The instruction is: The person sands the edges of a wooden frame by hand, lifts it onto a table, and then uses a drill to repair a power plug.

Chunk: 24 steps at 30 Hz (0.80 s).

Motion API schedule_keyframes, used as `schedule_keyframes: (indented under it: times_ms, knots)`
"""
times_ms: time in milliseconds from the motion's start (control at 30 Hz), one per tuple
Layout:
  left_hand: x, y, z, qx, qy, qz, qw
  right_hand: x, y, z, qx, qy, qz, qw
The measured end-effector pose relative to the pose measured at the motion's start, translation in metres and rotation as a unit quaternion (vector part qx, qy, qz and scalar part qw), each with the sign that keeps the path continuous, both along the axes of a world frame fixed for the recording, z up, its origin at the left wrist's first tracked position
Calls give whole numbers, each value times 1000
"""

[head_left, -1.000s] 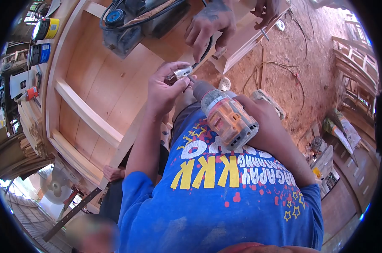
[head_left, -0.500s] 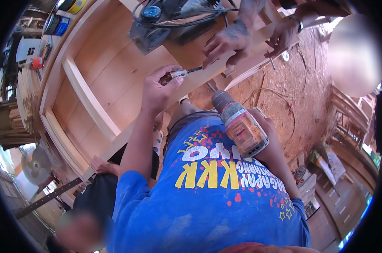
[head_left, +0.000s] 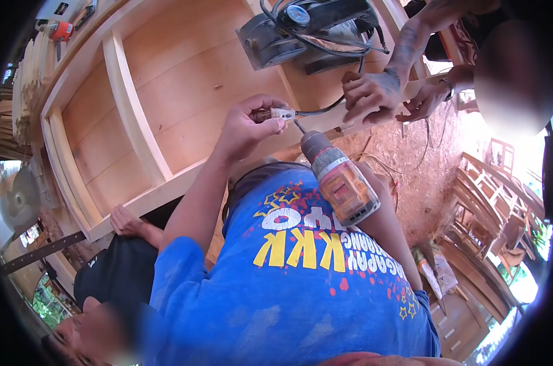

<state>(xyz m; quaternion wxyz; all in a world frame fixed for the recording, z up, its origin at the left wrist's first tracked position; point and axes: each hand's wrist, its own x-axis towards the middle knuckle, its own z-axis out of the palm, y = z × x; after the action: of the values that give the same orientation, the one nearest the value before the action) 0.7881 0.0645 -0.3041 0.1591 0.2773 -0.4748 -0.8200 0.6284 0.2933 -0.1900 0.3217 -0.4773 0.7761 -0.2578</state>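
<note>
My left hand [head_left: 249, 125] pinches a small pale plug-like connector [head_left: 282, 114] between thumb and fingers. A black cable [head_left: 322, 111] runs from the connector to the right, toward the power tool [head_left: 267, 46] lying on the wooden frame. In my right hand [head_left: 374, 177], mostly hidden behind it, is an orange and grey cordless drill [head_left: 343, 186]. The drill's bit [head_left: 299, 126] points up and left, its tip close below the connector; whether they touch I cannot tell.
A large wooden frame [head_left: 133, 107] with crosspieces spans the upper left. One person's tattooed hand [head_left: 374, 97] and other hand [head_left: 426, 100] are at the upper right. Another person's hand [head_left: 127, 221] rests at the frame's lower edge. Stacked wood [head_left: 496, 201] stands right.
My left hand and the connector have shifted right, and the drill's bit is now nearer the connector. The view has moved, so the frame and power tool sit differently in it.
</note>
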Motion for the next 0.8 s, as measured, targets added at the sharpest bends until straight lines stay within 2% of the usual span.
schedule_keyframes:
  times_ms: [133, 300, 500, 700, 800]
  knots:
    - [-1, 0, -1, 3, 8, -4, 1000, 4, -13, 1, 40, 21, 18, 999]
    - [-2, -2, 0, -8, 16, -13, 1000, 7, -19, -1, 36, 33, 35, 998]
    - [-1, -5, 0, 7, -1, -23, 1000, 11, -20, -2, 22, 14, 14, 1000]
    - [-1, -6, 3, 2, -10, -23, 1000, 14, -22, 4, 57, -11, -19, 998]
    - [-1, -6, 0, 9, -6, -24, 1000, 14, -23, 3, 30, -6, -17, 999]
